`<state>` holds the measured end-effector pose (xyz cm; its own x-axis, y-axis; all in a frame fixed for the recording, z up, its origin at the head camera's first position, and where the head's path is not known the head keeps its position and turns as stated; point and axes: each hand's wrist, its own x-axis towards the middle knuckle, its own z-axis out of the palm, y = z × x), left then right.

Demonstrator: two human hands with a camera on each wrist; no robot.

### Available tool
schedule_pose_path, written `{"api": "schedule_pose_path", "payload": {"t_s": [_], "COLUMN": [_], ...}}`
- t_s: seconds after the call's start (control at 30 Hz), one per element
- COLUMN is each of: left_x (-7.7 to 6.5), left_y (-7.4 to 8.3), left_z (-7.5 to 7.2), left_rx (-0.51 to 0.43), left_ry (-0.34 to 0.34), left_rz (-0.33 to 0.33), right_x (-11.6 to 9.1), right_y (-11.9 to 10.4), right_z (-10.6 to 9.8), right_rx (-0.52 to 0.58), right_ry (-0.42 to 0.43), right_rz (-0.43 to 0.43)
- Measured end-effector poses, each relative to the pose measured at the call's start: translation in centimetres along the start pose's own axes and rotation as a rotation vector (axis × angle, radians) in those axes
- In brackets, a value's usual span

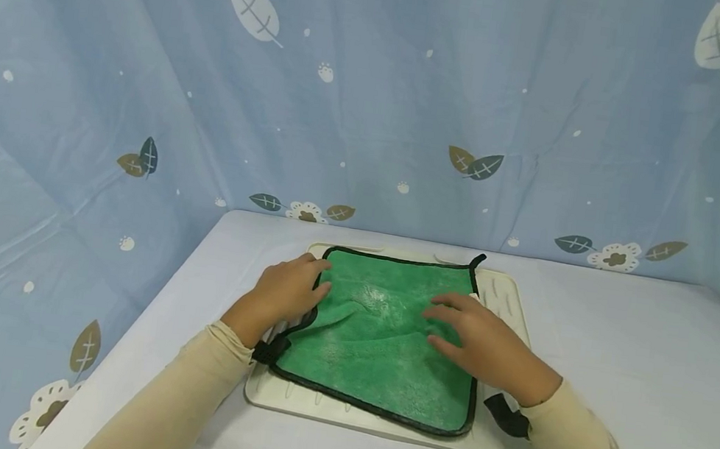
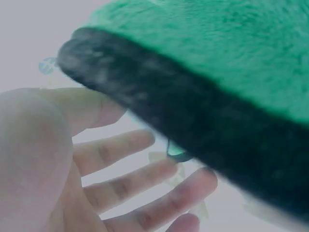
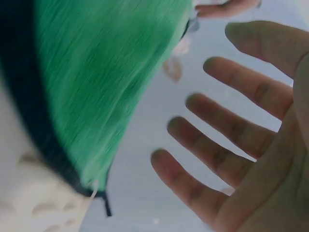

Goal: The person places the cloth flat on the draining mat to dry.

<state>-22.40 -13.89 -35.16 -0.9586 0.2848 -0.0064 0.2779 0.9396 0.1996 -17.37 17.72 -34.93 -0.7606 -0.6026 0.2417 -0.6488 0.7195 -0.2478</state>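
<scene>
A green towel [image 1: 385,353] with a black border and a small corner loop lies spread, slightly wrinkled, over a cream ribbed tray or mat [image 1: 505,300]. At the towel's left edge is my left hand [image 1: 289,287], its fingers extended and thumb apart. In the left wrist view, the black border [image 2: 145,79] passes close to this hand's thumb and fingertips, with nothing gripped. My right hand [image 1: 477,338] hovers over the towel's right half, fingers spread. The right wrist view shows those fingers [image 3: 231,128] apart from the towel [image 3: 106,77], holding nothing.
The tray sits on a table with a white cover [image 1: 636,374]. Behind and to the left hangs a blue curtain [image 1: 373,107] printed with leaves and flowers. Black straps [image 1: 507,415] circle both wrists over beige sleeves [image 1: 595,444].
</scene>
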Motion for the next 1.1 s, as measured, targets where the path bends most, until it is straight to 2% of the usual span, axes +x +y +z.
{"api": "schedule_pose_path", "payload": {"t_s": [0.2, 0.33, 0.5, 0.83, 0.97, 1.1], "left_x": [-0.1, -0.1, -0.1, 0.0, 0.0, -0.1], "left_y": [0.3, 0.2, 0.0, 0.1, 0.1, 0.1], "left_z": [-0.1, 0.0, 0.3, 0.3, 0.3, 0.2], "left_rx": [-0.034, -0.054, -0.052, -0.040, -0.039, -0.040], "left_ry": [-0.048, -0.086, -0.090, -0.099, -0.097, -0.098], "left_rz": [0.062, 0.086, 0.103, 0.094, 0.096, 0.094], "right_x": [-0.2, -0.4, -0.5, -0.6, -0.7, -0.8], "right_y": [-2.7, -4.1, -5.3, -5.6, -5.7, -5.9], "right_z": [0.3, 0.5, 1.0, 1.7, 1.9, 2.2], "right_rx": [0.005, 0.001, -0.021, 0.069, 0.079, 0.026], "right_ry": [-0.031, -0.062, -0.109, -0.269, -0.293, -0.298], "right_rz": [-0.103, -0.134, -0.171, -0.109, -0.102, -0.102]}}
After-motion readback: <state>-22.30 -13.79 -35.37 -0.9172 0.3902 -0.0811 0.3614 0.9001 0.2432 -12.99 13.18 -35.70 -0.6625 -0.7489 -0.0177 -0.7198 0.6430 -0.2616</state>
